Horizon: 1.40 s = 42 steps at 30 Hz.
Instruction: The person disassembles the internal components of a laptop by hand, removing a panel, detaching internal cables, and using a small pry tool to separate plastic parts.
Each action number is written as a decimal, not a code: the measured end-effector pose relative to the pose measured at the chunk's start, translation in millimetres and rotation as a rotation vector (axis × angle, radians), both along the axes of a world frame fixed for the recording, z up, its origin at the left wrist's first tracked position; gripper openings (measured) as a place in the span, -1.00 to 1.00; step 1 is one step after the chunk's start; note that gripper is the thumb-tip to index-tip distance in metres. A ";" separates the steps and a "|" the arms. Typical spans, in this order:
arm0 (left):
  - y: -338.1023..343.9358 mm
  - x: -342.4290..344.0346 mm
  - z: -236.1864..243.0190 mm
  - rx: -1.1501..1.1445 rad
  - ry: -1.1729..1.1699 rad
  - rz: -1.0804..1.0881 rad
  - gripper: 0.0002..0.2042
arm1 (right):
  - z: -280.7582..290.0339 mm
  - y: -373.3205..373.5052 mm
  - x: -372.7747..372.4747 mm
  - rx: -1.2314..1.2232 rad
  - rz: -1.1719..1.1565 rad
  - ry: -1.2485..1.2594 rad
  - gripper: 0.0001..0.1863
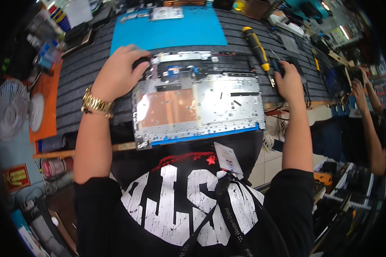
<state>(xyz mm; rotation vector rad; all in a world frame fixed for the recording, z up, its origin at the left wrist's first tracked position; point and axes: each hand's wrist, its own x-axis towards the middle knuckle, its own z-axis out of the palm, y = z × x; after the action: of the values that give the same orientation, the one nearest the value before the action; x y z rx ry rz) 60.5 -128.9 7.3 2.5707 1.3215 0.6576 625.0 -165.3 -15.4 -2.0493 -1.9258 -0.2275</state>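
A stripped laptop chassis [214, 100], silver with a copper-coloured patch and a blue strip along its near edge, lies in front of me, its near side at the table edge. My left hand [121, 72] is at its far left corner, thumb and fingers curled around a small black piece [141, 62] that I cannot identify. To the right of the chassis, my right hand [291, 83] closes on a dark blue-handled tool [277, 65] with a thin shaft; its kind is unclear. Beside that hand lies a yellow-and-black screwdriver [257, 48], its metal tip close to my fingers.
A blue mat [167, 32] with a silver drive-like part [167, 13] lies beyond the chassis on the striped grey cloth [83, 92]. At left stands a white fan [11, 109]. Tools and parts line the right side. Another person's hands [359, 92] show at far right.
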 end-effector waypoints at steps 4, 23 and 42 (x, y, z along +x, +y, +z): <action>1.0 0.8 -8.5 0.099 -0.058 -0.003 -0.68 | 23.9 -3.5 -11.8 0.109 -0.028 0.071 -0.57; -8.4 -3.2 2.1 -0.067 -0.059 0.037 -0.69 | 54.9 -115.5 -143.7 -0.395 0.300 1.466 -0.45; -8.7 -2.3 5.6 -0.091 -0.056 0.023 -0.67 | 46.7 -116.0 -137.3 -0.373 0.311 1.510 -0.52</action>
<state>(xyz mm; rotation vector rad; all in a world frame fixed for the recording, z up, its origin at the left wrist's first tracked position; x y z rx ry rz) 58.2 -137.6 12.8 2.4505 1.3334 0.6528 487.6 -281.3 31.3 -1.2054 -1.1769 1.3925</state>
